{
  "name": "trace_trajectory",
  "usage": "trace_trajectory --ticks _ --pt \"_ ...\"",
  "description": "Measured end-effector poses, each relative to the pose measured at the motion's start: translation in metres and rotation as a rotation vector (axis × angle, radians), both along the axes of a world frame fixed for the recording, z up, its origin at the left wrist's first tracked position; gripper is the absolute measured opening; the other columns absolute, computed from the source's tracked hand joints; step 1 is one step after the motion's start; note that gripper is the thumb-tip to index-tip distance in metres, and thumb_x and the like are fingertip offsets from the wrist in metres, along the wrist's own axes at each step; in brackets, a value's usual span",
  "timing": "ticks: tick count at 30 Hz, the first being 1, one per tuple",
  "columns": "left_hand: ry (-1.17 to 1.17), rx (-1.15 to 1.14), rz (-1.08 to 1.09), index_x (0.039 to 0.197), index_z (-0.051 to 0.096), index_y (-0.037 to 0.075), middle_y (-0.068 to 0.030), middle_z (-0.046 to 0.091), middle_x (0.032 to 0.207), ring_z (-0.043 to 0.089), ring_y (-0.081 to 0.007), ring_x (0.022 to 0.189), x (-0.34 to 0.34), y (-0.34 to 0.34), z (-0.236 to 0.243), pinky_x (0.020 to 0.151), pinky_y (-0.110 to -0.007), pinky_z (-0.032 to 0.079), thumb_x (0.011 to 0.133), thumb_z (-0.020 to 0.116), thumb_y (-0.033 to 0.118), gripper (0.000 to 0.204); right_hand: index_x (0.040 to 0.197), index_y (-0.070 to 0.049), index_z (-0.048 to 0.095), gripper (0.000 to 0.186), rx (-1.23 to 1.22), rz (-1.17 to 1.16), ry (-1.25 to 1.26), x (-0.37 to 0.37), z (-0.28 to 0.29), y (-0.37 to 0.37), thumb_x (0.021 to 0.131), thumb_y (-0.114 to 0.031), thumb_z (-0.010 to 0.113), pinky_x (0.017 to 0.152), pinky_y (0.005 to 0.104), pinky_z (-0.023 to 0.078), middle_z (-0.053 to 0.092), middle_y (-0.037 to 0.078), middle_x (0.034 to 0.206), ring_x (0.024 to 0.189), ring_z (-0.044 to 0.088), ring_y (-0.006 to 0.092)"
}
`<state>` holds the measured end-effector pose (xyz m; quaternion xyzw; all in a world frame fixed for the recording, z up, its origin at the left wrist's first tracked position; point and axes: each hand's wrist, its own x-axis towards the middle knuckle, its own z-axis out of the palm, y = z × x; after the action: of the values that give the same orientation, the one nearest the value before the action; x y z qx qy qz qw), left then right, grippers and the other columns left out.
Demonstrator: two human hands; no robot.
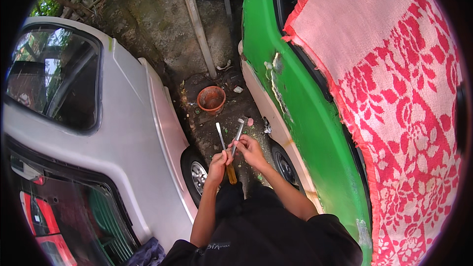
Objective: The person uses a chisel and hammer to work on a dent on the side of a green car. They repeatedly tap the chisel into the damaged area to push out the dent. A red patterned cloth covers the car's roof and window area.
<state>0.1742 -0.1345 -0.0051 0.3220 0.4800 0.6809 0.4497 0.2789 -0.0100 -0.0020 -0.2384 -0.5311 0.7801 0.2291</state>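
My left hand (220, 163) is closed around a flat-blade screwdriver (220, 132), its broad metal tip pointing away and its amber handle (231, 173) coming out below the fingers. Right beside it, my right hand (250, 150) grips a grey metal tool (239, 130) with a short bent head at its far end; its exact kind cannot be made out. The fingers of both hands meet or nearly meet, and the two tools rise side by side, slightly apart at their tips. Both hands are held in front of my body, above the ground between two cars.
A silver car (133, 93) stands on the left, a green car (315, 133) with chipped paint on the right. A red and pink patterned cloth (394, 118) covers part of the green one. An orange-brown pot (211, 110) sits ahead on the littered ground, near a leaning pole (197, 24).
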Motion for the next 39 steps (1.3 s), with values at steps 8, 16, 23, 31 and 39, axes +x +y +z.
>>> trace_trajectory --ticks 8,16,23,31,39 --pt "-0.361 -0.025 0.049 0.079 0.042 0.01 -0.0147 0.067 0.095 0.065 -0.0281 0.1 -0.053 0.005 0.012 0.084 -0.045 0.052 0.108 0.032 0.046 0.047 0.111 -0.004 0.055 0.012 0.095 -0.351 0.014 -0.034 -0.013 0.004 0.107 -0.014 0.048 0.071 0.0275 0.052 0.058 0.002 0.082 0.075 0.059 0.0104" --pt "-0.369 -0.546 -0.006 0.114 0.038 0.011 -0.0144 0.062 0.084 0.056 -0.02 0.062 -0.134 0.015 -0.034 0.061 -0.036 0.051 0.099 0.049 0.006 0.019 0.102 -0.007 0.057 0.029 0.259 -0.595 -0.399 0.0 -0.038 0.0 0.108 -0.033 0.048 0.053 0.0232 0.035 0.047 -0.002 0.067 0.057 0.041 0.006" --pt "-0.303 -0.262 -0.309 0.123 0.052 0.0 -0.02 0.064 0.115 0.062 -0.0219 0.096 -0.13 0.041 -0.008 0.086 -0.035 0.052 0.082 0.046 -0.007 0.042 0.101 -0.006 0.058 0.027 0.229 -0.719 -0.376 0.03 -0.026 -0.016 0.108 -0.03 0.047 0.046 0.0247 0.027 0.042 -0.004 0.061 0.051 0.035 0.0045" --pt "-0.364 0.111 -0.584 0.146 0.04 -0.005 -0.0208 0.056 0.132 0.056 -0.0319 0.127 -0.09 0.1 0.039 0.11 -0.04 0.045 0.086 0.055 -0.009 0.063 0.102 -0.004 0.059 0.03 0.243 -0.742 -0.345 0.057 -0.016 -0.008 0.108 -0.03 0.048 0.045 0.0242 0.027 0.042 -0.004 0.06 0.049 0.034 0.0042" --pt "-0.185 0.137 -0.528 0.121 0.043 0.01 -0.0123 0.058 0.114 0.059 -0.0188 0.1 -0.058 0.145 0.033 0.087 -0.032 0.048 0.085 0.061 -0.01 0.045 0.102 -0.004 0.059 0.032 0.233 -0.755 -0.324 0.073 -0.003 0.013 0.108 -0.033 0.047 0.045 0.0234 0.027 0.044 -0.004 0.061 0.049 0.035 0.0035"
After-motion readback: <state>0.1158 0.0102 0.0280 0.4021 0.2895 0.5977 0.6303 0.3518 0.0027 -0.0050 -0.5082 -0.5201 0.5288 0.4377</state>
